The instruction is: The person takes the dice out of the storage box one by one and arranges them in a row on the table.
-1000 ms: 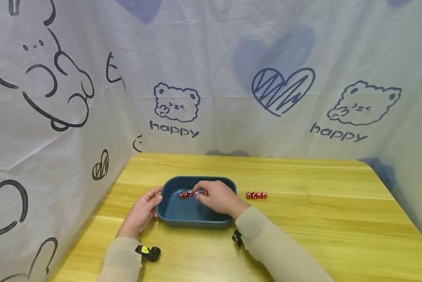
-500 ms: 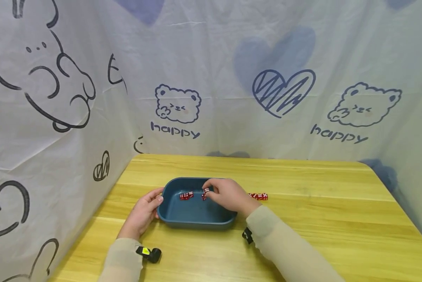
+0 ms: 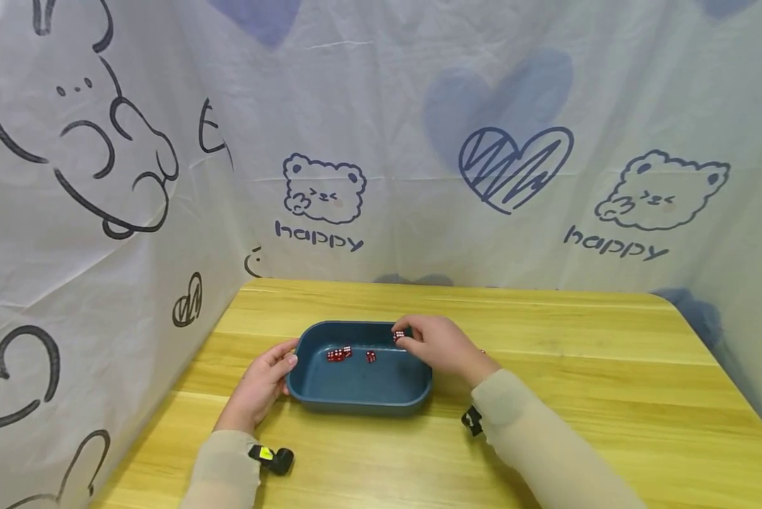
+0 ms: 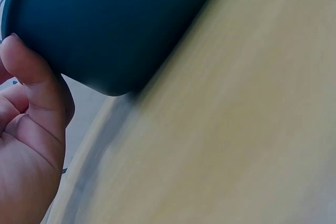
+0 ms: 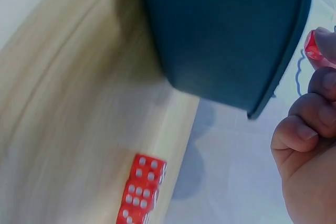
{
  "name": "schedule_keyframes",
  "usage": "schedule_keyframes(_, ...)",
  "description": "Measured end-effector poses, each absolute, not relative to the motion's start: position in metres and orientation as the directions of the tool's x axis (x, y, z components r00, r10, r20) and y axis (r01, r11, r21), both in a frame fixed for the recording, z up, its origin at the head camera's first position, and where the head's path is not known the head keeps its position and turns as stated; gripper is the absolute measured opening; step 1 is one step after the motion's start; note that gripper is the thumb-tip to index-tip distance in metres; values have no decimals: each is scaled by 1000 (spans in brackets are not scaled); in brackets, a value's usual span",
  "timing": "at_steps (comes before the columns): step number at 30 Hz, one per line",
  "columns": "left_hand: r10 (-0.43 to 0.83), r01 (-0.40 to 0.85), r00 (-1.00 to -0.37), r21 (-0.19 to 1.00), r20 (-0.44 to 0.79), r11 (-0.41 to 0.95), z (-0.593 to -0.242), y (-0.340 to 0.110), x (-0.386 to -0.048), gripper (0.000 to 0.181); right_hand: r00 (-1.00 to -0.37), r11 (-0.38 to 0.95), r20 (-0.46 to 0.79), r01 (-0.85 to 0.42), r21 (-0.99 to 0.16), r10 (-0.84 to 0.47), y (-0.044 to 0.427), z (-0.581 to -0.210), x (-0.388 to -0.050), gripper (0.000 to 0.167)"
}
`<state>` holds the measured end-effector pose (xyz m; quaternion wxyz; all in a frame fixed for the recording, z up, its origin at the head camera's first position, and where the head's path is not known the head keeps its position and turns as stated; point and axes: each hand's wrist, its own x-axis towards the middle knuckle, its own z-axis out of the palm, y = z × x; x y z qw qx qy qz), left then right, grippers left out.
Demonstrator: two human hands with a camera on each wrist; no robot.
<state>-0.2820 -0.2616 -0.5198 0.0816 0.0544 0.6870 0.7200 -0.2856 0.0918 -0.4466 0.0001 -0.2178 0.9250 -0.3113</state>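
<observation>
A dark teal tray (image 3: 358, 407) stands on the table, with a small cluster of red dice (image 3: 338, 354) and one separate red die (image 3: 371, 356) inside. My left hand (image 3: 261, 382) holds the tray's left end; in the left wrist view its thumb and fingers (image 4: 37, 85) are at the rim of the tray (image 4: 115, 30). Above the tray's right back part, my right hand (image 3: 441, 348) pinches a red die (image 3: 399, 336) between thumb and fingers. The right wrist view shows that die (image 5: 313, 45) partly covered by the fingertips, beyond the tray's wall (image 5: 226, 35).
Right of the tray, a row of red dice (image 5: 139, 187) lies on the wooden table (image 3: 578, 382); in the head view my right hand hides nearly all of it. A white printed cloth (image 3: 406, 233) hangs behind and at the sides.
My right hand has moved right and slightly up with a die from the tray's middle, leaving one die apart from the cluster. The left hand still holds the tray.
</observation>
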Motion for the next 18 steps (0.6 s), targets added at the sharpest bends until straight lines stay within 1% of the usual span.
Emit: schedule_keyframes(18,195,-38,-980,998,-30,-40,-520,-260,-280,48,-911,716,179,-403,-570,-371,138,-460,-288,25)
